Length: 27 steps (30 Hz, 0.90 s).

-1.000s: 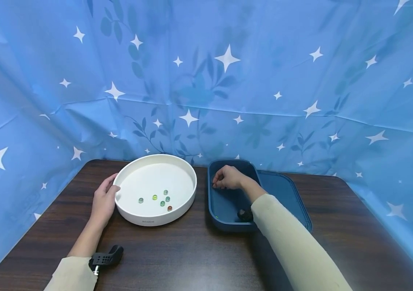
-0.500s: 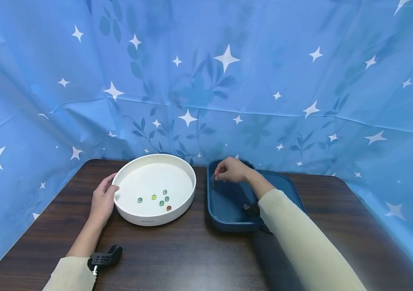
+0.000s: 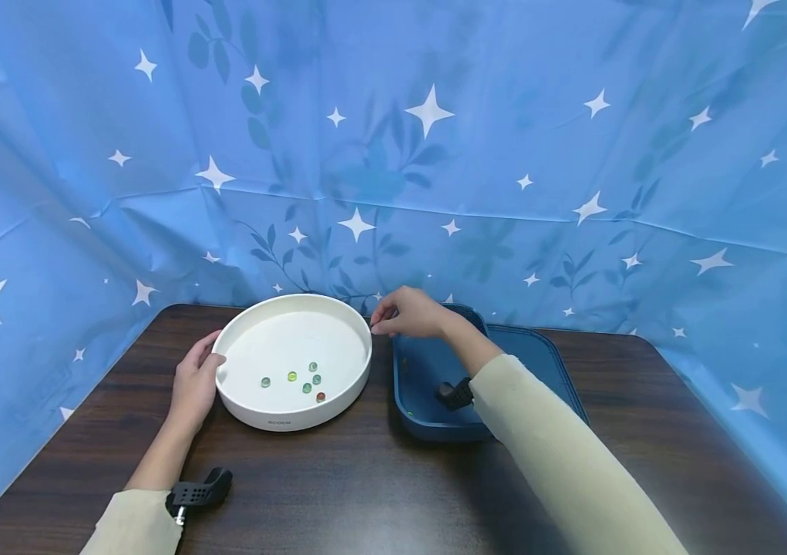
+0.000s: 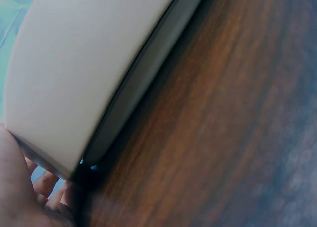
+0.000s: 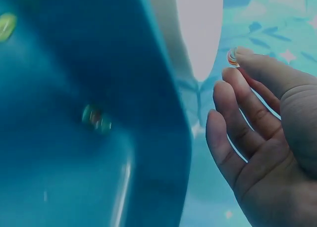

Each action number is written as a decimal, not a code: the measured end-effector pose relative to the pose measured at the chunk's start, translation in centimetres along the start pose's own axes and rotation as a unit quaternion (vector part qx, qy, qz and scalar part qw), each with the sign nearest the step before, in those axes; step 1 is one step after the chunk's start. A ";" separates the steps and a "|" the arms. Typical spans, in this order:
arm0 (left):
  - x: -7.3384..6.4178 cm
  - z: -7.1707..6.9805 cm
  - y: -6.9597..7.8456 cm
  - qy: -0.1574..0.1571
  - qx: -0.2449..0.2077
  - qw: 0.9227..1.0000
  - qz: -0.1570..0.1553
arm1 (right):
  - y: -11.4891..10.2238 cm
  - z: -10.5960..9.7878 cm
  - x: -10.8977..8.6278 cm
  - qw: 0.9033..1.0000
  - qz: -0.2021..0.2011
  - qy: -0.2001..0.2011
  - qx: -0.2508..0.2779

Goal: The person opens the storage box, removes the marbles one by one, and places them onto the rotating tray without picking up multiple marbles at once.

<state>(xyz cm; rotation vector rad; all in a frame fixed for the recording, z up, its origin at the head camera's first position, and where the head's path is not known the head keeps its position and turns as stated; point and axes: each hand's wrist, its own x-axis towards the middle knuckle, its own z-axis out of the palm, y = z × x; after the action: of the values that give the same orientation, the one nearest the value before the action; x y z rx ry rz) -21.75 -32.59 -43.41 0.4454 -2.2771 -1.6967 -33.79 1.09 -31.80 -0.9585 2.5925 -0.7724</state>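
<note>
My left hand (image 3: 195, 381) grips the left rim of a white round tray (image 3: 280, 422), thumb over the edge. Several glass marbles lie inside, among them a red one (image 3: 321, 397) and a yellow one (image 3: 292, 376). Between thumb and index finger, my right hand (image 3: 408, 312) pinches a clear marble with coloured swirls (image 5: 232, 57). That hand is raised by the tray's right rim, left of a blue rectangular bin (image 3: 428, 385). In the right wrist view, a yellow-green marble (image 5: 6, 26) and a blurred marble cluster (image 5: 96, 119) lie in the bin.
A flat blue panel (image 3: 539, 362) lies right of the bin, partly behind the right arm. Behind the dark wooden table (image 3: 338, 478) hangs a blue star-patterned curtain (image 3: 490, 154). A black wrist-worn device (image 3: 202, 492) sits on the left wrist.
My right hand has lifted a marble out of the bin's far left corner and moved left to the tray's rim. The left hand stays on the tray.
</note>
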 end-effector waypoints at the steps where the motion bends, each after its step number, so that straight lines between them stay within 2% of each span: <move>1: 0.0 0.0 0.0 -0.001 0.001 1.000 0.000 | -0.3 0.3 0.3 1.000 0.001 -0.001 0.002; 5: 0.0 -0.1 -0.1 -0.001 0.001 1.000 0.001 | -1.4 1.7 1.3 1.000 -0.002 -0.009 0.015; 11: 0.0 0.1 -0.2 0.001 0.002 1.000 0.003 | -2.6 4.0 2.6 0.999 -0.029 -0.020 0.016; 16: 0.0 0.2 -0.3 0.002 0.002 1.000 0.005 | -3.1 5.9 3.5 0.999 -0.013 -0.025 0.016; 20: 0.0 0.3 -0.3 0.002 0.000 1.000 0.006 | -3.2 7.1 4.2 0.999 -0.015 -0.036 -0.003; 27: 0.0 0.1 -0.3 0.003 -0.009 1.000 0.006 | -3.5 8.2 4.9 0.996 -0.029 -0.050 -0.068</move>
<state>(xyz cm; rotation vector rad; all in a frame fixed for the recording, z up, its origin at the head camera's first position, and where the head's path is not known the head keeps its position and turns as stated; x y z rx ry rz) -21.73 -32.62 -43.72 0.4317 -2.2543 -1.7050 -32.19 -7.58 -36.88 -1.0874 2.5674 -0.5527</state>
